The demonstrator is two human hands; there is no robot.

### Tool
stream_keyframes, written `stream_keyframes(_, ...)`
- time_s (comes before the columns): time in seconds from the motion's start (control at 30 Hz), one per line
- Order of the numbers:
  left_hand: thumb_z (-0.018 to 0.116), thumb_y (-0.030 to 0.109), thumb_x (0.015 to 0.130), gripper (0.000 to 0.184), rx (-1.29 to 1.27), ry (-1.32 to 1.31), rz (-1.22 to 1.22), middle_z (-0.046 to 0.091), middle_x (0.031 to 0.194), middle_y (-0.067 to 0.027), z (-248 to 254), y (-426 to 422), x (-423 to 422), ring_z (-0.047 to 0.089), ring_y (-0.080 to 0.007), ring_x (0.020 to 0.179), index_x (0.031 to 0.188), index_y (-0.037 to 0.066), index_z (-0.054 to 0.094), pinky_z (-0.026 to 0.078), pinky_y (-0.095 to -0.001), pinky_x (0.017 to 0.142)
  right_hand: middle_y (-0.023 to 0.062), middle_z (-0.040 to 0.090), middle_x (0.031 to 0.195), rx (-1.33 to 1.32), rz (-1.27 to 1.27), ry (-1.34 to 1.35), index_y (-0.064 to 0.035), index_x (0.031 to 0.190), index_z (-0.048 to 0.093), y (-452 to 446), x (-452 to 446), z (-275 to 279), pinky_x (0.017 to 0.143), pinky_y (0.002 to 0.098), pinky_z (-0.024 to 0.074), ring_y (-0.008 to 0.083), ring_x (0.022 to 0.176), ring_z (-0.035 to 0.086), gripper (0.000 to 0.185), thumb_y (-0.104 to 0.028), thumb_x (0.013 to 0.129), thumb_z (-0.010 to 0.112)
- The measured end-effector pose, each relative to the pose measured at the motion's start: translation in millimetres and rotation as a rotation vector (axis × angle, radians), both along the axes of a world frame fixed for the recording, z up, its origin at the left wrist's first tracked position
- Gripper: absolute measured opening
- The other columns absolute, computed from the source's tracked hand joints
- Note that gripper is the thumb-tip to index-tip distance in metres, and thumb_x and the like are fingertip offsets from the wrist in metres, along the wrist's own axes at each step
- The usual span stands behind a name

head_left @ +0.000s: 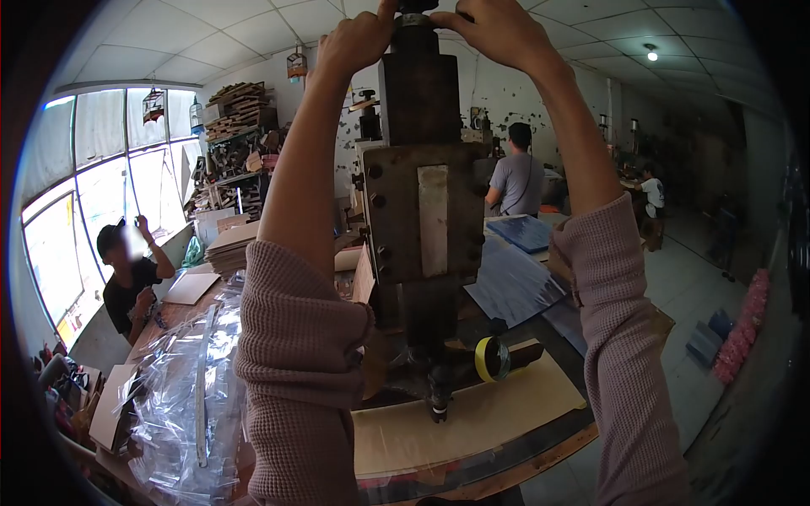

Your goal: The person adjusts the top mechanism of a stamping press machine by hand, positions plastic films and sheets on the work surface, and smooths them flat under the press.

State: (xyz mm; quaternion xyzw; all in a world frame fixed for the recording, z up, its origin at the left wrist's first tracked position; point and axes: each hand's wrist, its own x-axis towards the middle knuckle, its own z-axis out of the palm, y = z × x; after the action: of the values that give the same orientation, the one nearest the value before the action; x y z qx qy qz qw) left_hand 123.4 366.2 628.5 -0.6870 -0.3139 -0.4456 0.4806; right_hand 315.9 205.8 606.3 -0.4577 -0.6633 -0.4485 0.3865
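A dark metal press [415,211] stands upright right in front of me, with a pale strip on its front plate. Both my arms are raised to its top. My left hand [359,40] is curled, its fingers at the left side of the black knob [415,5] on the press's threaded top. From the other side my right hand [499,32] reaches the same knob with bent fingers. The frame's upper edge cuts off part of the knob and fingers. Below, the press's narrow lower tip [438,409] hangs over a tan sheet [481,422].
A roll of yellow tape [487,361] sits by the press base. Clear plastic sheets [186,405] cover the left bench. Blue-grey sheets [515,282] lie behind. A person [131,274] sits at left; another [519,175] stands behind, and a third [652,192] is far right.
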Motion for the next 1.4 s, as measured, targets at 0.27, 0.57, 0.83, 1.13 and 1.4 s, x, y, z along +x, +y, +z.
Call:
stream_keyframes(0.27,0.038,0.037,0.100,0.057,-0.303,-0.121,-0.181,0.066,0.081,-0.0252,-2,-29,0,0.067,-0.0394,0.083,0.148,0.008,0.024,0.052,-0.0511,0.070,0.0249,0.068,0.084,-0.199,-0.040,-0.005,0.0023,0.088,0.070,0,5,21,0.073,0.0471,0.0513,0.0364,0.079,0.068,0.068,-0.060,0.093,0.044)
stream_keyframes(0.57,0.039,0.070,0.088,0.069,-0.651,-0.047,-0.568,0.051,0.082,-0.0039,-15,-64,-11,0.046,-0.0173,0.081,0.133,0.022,0.058,0.040,-0.0336,0.083,0.0245,0.066,0.110,-0.320,0.330,-0.311,-0.0004,0.111,0.067,53,-34,95,0.097,0.0423,0.0469,0.0373,0.100,0.064,0.073,-0.065,0.094,0.038)
stream_keyframes(0.83,0.047,0.084,0.073,0.084,-0.590,-0.087,-0.664,0.052,0.070,-0.0099,-17,-73,-7,0.052,-0.0228,0.074,0.101,0.009,0.074,0.041,-0.0400,0.071,0.0245,0.069,0.093,-0.173,0.010,-0.205,0.0008,0.094,0.071,64,-55,98,0.078,0.0448,0.0547,0.0354,0.082,0.069,0.042,-0.031,0.094,0.044)
stream_keyframes(1.13,0.045,0.085,0.074,0.086,-0.633,-0.070,-0.580,0.053,0.071,-0.0099,-7,-58,-11,0.051,-0.0220,0.074,0.098,0.007,0.073,0.040,-0.0426,0.074,0.0242,0.064,0.115,-0.275,-0.218,0.018,0.0015,0.112,0.065,21,-83,72,0.085,0.0457,0.0530,0.0362,0.099,0.066,0.046,-0.035,0.091,0.047)
stream_keyframes(1.4,0.045,0.083,0.075,0.086,-0.647,-0.070,-0.522,0.053,0.072,-0.0074,-17,-88,-11,0.051,-0.0202,0.072,0.102,0.007,0.072,0.042,-0.0397,0.072,0.0219,0.066,0.070,0.338,-0.167,0.111,0.0035,0.072,0.065,6,-37,18,0.064,0.0488,0.0531,0.0383,0.067,0.065,0.059,-0.040,0.100,0.037)
